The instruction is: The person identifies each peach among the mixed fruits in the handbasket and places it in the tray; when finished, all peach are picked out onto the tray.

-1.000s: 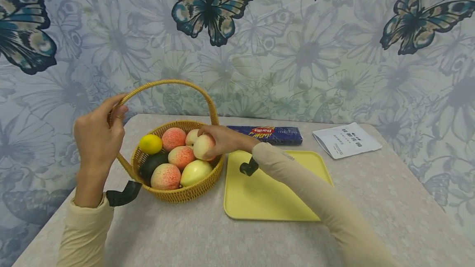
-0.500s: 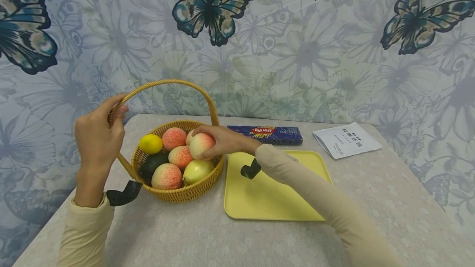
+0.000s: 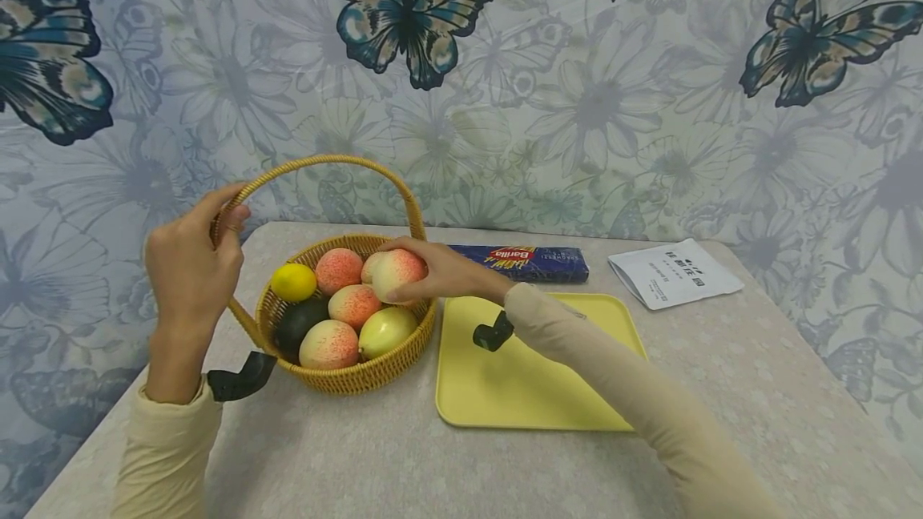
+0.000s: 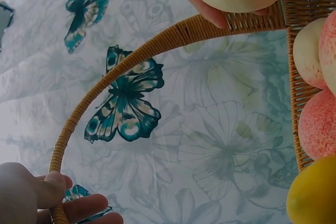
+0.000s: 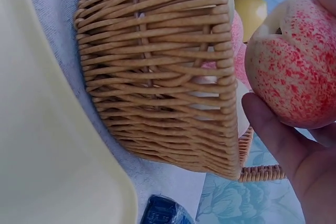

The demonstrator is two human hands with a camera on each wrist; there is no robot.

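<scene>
My left hand [image 3: 196,251] grips the arched handle [image 3: 328,158] of a wicker basket [image 3: 349,381] on its left side; in the left wrist view the thumb and fingers close round the handle [image 4: 100,85]. With my right hand [image 3: 450,269] I hold a pale peach [image 3: 392,275] with red speckles, over the right side of the basket. The right wrist view shows this peach [image 5: 299,66] above the rim, between thumb and fingers. In the basket lie other peaches [image 3: 339,271], a yellow lemon [image 3: 293,282], a dark green fruit [image 3: 297,325] and a yellow-green fruit [image 3: 388,331].
A yellow tray [image 3: 534,391] lies right of the basket, under my right forearm. Behind it is a blue Barilla spaghetti box [image 3: 555,263]. A white pouch with printed writing [image 3: 678,275] lies at the back right. A butterfly-patterned cloth [image 3: 577,142] hangs behind the table.
My right hand has turned and shifted slightly right with the peach, showing more of its red side. The front peach and yellow-green fruit have shifted slightly right in the basket. The left hand stays put.
</scene>
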